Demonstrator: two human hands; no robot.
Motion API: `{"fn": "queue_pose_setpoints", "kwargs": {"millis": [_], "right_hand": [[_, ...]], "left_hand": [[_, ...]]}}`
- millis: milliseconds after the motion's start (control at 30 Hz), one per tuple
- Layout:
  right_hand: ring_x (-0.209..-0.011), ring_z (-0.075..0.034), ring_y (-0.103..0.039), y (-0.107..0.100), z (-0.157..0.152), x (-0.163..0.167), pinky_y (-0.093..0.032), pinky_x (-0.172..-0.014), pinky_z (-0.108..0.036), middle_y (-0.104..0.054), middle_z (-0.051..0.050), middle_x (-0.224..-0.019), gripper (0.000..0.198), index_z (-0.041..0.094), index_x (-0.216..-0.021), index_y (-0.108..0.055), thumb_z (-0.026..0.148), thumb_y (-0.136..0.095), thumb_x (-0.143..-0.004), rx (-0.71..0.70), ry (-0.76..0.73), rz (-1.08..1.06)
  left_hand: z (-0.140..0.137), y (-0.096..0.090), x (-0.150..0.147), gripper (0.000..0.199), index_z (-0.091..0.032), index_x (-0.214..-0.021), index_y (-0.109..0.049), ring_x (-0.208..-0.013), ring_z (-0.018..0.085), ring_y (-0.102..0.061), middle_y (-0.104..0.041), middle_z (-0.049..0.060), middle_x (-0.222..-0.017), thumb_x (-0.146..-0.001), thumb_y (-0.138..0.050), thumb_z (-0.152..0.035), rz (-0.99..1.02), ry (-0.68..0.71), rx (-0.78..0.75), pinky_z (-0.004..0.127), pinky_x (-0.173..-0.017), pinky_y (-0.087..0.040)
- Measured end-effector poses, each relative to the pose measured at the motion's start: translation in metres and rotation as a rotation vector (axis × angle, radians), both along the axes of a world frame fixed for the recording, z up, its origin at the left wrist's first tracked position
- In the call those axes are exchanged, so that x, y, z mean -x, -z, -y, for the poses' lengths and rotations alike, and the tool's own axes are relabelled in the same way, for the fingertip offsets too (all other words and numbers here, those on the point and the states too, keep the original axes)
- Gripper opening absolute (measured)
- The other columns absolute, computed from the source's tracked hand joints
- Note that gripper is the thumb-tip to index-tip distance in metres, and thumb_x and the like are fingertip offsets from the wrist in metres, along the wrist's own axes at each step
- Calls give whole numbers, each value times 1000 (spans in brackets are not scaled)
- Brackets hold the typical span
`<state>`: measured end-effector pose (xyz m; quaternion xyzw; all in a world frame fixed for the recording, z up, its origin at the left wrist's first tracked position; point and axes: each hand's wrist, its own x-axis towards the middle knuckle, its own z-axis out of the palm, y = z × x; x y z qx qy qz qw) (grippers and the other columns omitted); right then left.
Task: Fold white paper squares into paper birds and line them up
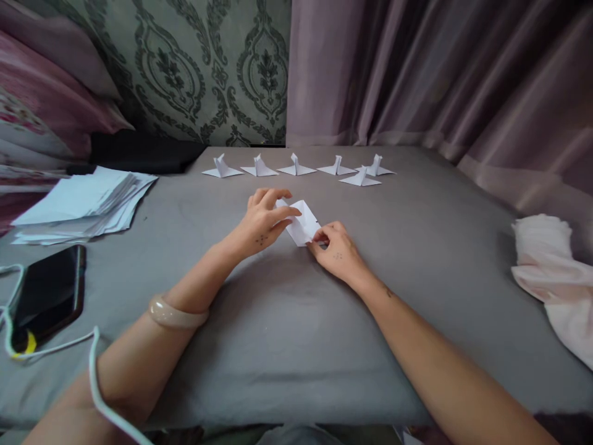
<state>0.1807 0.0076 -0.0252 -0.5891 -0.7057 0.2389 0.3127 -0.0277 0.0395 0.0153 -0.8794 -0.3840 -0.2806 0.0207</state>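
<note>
Six folded figures (pixel 295 167) stand at the far side of the desk (pixel 296 346). Mid-desk, a paper (pixel 303 227) is part-folded: the right hand (pixel 340 250) pinches its near right corner; the left hand (pixel 263 224), fingers parted, overlaps its left side, grip unclear. At left, sheets (pixel 86 201) lie stacked, unfolded.

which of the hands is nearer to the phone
Left. The left hand is at the left side of the white paper, beyond and right of the phone; the right hand pinches the paper's lower right edge, farther right from the phone.
</note>
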Motion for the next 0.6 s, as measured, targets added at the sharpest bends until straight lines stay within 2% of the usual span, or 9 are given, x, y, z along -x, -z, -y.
{"fn": "queue_pose_setpoints", "kwargs": {"millis": [167,267,367,433,500,567,600], "right_hand": [[-81,-17,-60,0,-1,4,-49,-81,-33,-54,-5,-94,13,21,-77,-59,33,-64,-79,-3,25,44],[-79,-18,-60,1,-2,7,-48,-80,-34,-53,-5,-92,14,21,-76,-58,33,-63,-79,-17,46,83],[-78,-18,-59,2,-3,8,-48,-79,-33,-53,-5,-93,17,21,-76,-57,36,-63,-79,-19,53,82],[-77,-18,-59,2,-3,8,-48,-78,-32,-53,-5,-93,18,21,-76,-57,37,-65,-78,-8,60,74],[-78,-17,-59,1,-3,7,-47,-78,-32,-54,-5,-93,18,21,-75,-58,37,-67,-77,-1,71,76],[-79,-17,-59,-1,-3,7,-47,-79,-31,-54,-5,-93,17,21,-76,-59,36,-68,-76,4,73,85],[-79,-17,-59,-2,-3,6,-47,-79,-30,-55,-5,-93,17,21,-76,-59,36,-68,-76,11,68,89]], "left_hand": [[5,-2,-3,33,-24,-116,-64,-103,24,-49,-55,11,-126,-92,-44,-12,-79,108,19,48,-96,-39],[4,4,-7,34,-22,-126,-54,-103,21,-52,-50,12,-126,-94,-45,-16,36,183,69,41,-94,-46],[5,16,-12,42,-23,-133,-42,-98,16,-56,-40,13,-132,-92,-53,-23,225,151,146,34,-86,-53],[7,22,-14,37,-20,-124,-47,-86,13,-58,-42,12,-125,-89,-60,-27,308,58,165,31,-79,-55],[11,24,-15,20,-18,-103,-55,-75,11,-56,-51,7,-108,-87,-62,-27,303,-14,201,28,-71,-53],[14,25,-15,7,-17,-88,-57,-72,12,-55,-57,4,-92,-88,-59,-24,235,-6,282,26,-68,-50],[16,24,-15,8,-17,-84,-59,-73,12,-56,-59,4,-88,-89,-58,-23,201,17,322,26,-68,-49]]}}
